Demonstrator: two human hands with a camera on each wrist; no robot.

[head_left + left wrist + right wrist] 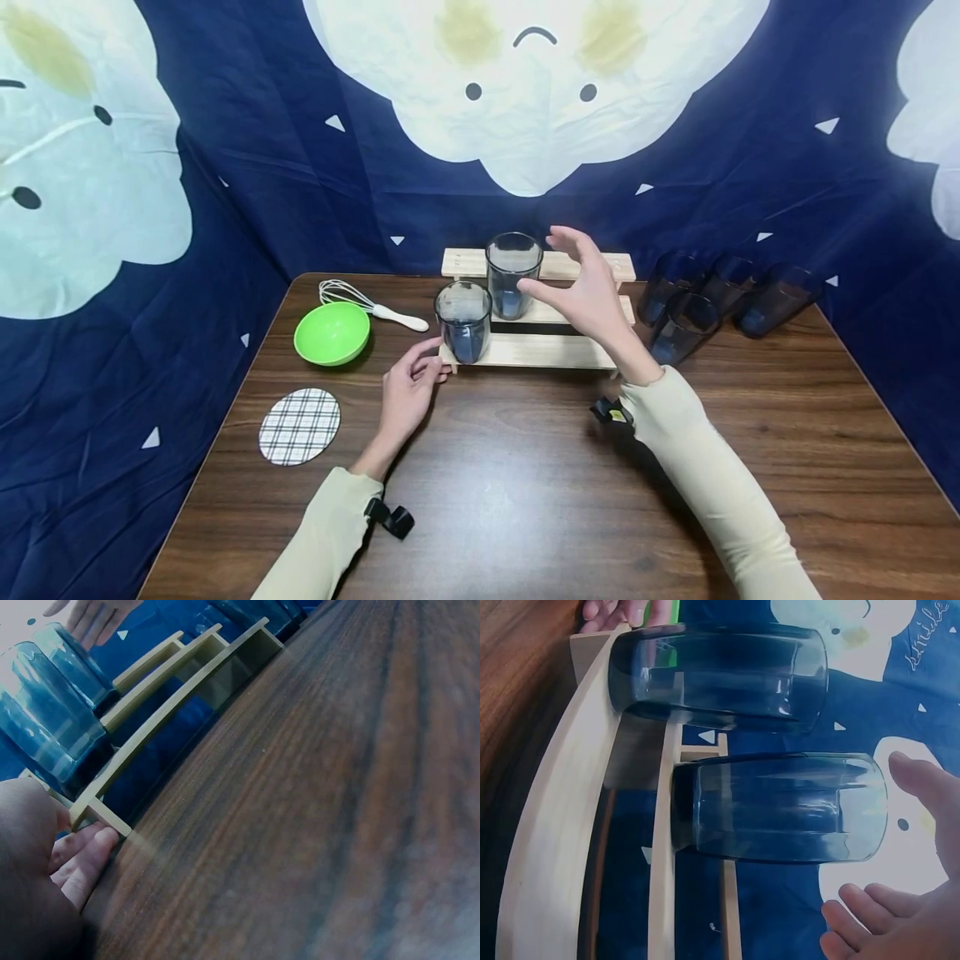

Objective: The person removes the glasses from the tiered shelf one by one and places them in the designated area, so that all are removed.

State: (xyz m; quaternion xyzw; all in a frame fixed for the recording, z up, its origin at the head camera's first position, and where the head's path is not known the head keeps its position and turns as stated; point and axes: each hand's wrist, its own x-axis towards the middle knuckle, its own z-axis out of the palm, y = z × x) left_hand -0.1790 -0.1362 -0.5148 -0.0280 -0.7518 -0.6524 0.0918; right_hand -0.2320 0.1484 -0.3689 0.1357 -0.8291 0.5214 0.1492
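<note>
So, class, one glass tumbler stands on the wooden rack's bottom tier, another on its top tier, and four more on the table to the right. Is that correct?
No: the second glass tumbler stands on the middle tier, not the top tier, as the right wrist view shows. The rest holds: one tumbler on the bottom tier, four tumblers on the table to the right.
</note>
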